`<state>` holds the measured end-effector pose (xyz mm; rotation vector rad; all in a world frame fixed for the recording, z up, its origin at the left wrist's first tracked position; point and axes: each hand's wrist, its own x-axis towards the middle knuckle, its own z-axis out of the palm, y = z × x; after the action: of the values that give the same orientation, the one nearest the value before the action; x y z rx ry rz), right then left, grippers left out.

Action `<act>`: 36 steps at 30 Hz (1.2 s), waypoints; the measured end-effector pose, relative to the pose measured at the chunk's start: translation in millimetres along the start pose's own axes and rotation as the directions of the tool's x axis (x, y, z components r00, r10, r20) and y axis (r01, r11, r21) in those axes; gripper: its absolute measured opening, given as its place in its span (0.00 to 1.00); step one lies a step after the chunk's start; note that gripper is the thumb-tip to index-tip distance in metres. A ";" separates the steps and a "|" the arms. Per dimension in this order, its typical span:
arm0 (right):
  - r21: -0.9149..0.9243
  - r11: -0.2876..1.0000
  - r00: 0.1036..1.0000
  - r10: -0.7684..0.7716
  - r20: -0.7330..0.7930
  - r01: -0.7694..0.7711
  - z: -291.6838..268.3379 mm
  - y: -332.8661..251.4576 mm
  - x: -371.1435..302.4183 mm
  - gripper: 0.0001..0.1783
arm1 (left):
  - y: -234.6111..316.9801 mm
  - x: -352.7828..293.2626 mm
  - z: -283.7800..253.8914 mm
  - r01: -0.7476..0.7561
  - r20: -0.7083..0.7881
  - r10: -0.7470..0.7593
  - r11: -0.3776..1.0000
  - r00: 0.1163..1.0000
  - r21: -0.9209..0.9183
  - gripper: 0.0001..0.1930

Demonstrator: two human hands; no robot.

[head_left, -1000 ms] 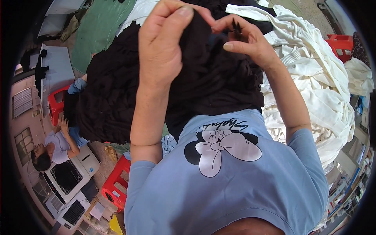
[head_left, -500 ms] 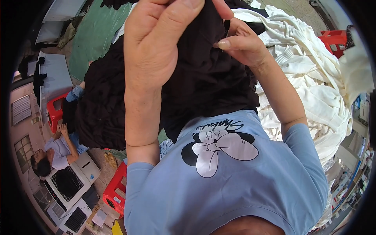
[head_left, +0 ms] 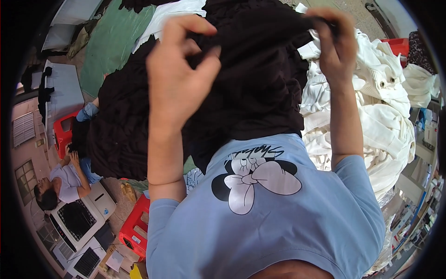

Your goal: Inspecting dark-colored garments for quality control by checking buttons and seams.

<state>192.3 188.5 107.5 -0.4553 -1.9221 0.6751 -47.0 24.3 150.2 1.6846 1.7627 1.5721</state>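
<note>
In front of my chest a black knit garment (head_left: 260,35) is stretched across, lying over a heap of dark cloth (head_left: 125,116). My right hand (head_left: 339,51), blurred by motion, pinches the garment's right end between thumb and fingers. On the other side my left hand (head_left: 181,74) is raised over the dark heap. Its thumb and bent fingers are apart, and I see no cloth between them. Some of its fingertips are smeared.
White knitwear (head_left: 371,125) is heaped on the right. A green sheet (head_left: 114,46) lies at the far left. Red plastic stools (head_left: 135,225) stand to the left, where another person (head_left: 67,181) sits beside a white machine (head_left: 81,218).
My hands have drawn apart: the right one moved right and away with the black garment, and the left one came off the cloth. A white piece at the far right has dropped lower.
</note>
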 end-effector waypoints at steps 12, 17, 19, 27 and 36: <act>-0.404 0.914 0.997 0.059 0.047 -0.035 -28.1 53.3 -167.0 0.22 | -83.4 -109.1 87.5 -0.170 0.048 0.163 0.942 0.985 0.290 0.18; -0.350 0.935 0.997 0.072 0.018 -0.061 -26.0 53.3 -163.1 0.24 | -82.3 -107.2 88.4 -0.211 0.060 0.202 0.936 0.978 0.283 0.18; -0.326 0.943 0.997 0.076 0.002 -0.071 -24.5 54.1 -163.9 0.25 | -81.1 -105.1 87.2 -0.217 0.071 0.206 0.935 0.976 0.280 0.18; -0.238 0.941 0.970 0.239 -0.032 -0.240 -20.0 54.0 -162.7 0.17 | -64.7 -99.1 74.9 -0.002 0.232 -0.037 0.986 0.972 0.166 0.09; -0.386 0.849 0.913 0.406 0.038 -0.361 21.8 49.8 -88.0 0.15 | -68.7 -75.3 72.9 0.791 0.369 -0.703 0.494 0.608 -0.361 0.11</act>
<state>210.8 170.3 7.3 -1.0870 -2.1000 0.5962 -7.1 16.2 31.6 0.5955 1.4820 1.2233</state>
